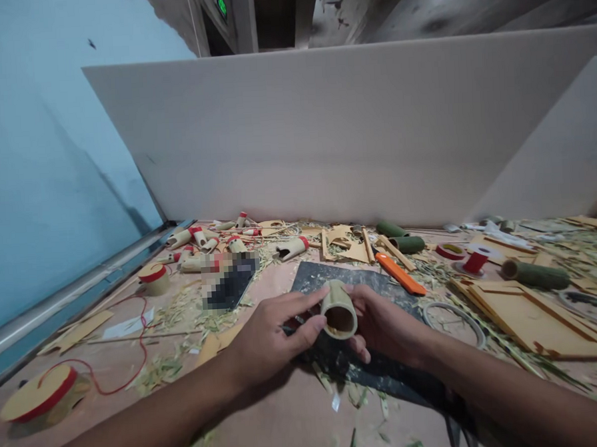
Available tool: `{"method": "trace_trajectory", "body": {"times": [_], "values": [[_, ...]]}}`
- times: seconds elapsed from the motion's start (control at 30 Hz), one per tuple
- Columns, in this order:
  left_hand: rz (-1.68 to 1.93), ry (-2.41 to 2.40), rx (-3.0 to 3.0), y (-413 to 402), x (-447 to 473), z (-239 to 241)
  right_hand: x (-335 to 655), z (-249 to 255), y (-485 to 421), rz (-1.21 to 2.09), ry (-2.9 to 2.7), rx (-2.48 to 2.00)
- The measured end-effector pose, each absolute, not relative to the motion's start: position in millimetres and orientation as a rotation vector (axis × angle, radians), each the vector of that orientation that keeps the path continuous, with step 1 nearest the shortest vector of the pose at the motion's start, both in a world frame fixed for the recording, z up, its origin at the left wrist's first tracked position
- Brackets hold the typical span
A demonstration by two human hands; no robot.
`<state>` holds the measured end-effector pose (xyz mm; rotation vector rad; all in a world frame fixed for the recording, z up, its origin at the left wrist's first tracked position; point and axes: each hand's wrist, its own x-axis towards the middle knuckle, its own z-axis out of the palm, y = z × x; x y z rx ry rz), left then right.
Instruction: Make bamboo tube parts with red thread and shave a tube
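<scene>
A short, pale bamboo tube (336,291) is held between both hands above a black mat (326,275), its open end facing me. My left hand (278,328) grips the tube's left side, thumb near the rim. On the other side my right hand (383,319) has its fingers closed about the tube, partly hidden behind it. An orange utility knife (400,273) lies across the mat's far right corner. Just right of my right hand is a roll of clear tape (477,331).
Bamboo shavings litter the table. Tubes with red bands (292,248) and a blurred dark phone-like slab (234,283) lie to the left, near a red cord (143,338). Green bamboo pieces (535,274), a red spool (475,261) and yellowish boards (548,314) lie right. A white panel (324,135) stands behind.
</scene>
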<state>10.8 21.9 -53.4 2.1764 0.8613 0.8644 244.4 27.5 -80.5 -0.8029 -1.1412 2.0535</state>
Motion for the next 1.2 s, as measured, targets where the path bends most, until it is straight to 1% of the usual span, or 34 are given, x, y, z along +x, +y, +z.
{"method": "trace_trajectory", "body": {"times": [0.4, 0.63, 0.77, 0.87, 0.97, 1.03, 1.1, 1.2], "values": [[0.888, 0.801, 1.800, 20.8, 10.8, -57.3, 242.3, -72.7, 25.1, 1.839, -1.257, -0.759], [0.839, 0.895, 1.909, 19.3, 12.0, -56.0, 240.9, -68.5, 15.6, 1.706, -1.314, -0.903], [0.777, 0.982, 2.121, 32.0, 9.7, -48.7, 258.5, -56.5, 29.7, 1.459, -1.371, -1.082], [0.497, 1.066, 2.412, 54.7, 10.6, -41.0, 277.9, -45.0, 48.0, 1.225, -1.441, -1.223], [0.008, 1.150, 2.466, 81.3, 18.4, -33.0, 288.3, -41.2, 63.2, 1.069, -1.601, -1.311], [-0.251, 1.131, 2.460, 96.1, 26.3, -29.6, 287.7, -44.7, 69.4, 0.992, -1.731, -1.320], [-0.409, 1.099, 2.444, 106.9, 33.6, -29.5, 283.2, -51.3, 73.0, 0.921, -1.856, -1.299], [-0.473, 1.050, 2.445, 115.3, 38.2, -35.4, 275.4, -62.3, 74.5, 0.797, -2.011, -1.264]]}}
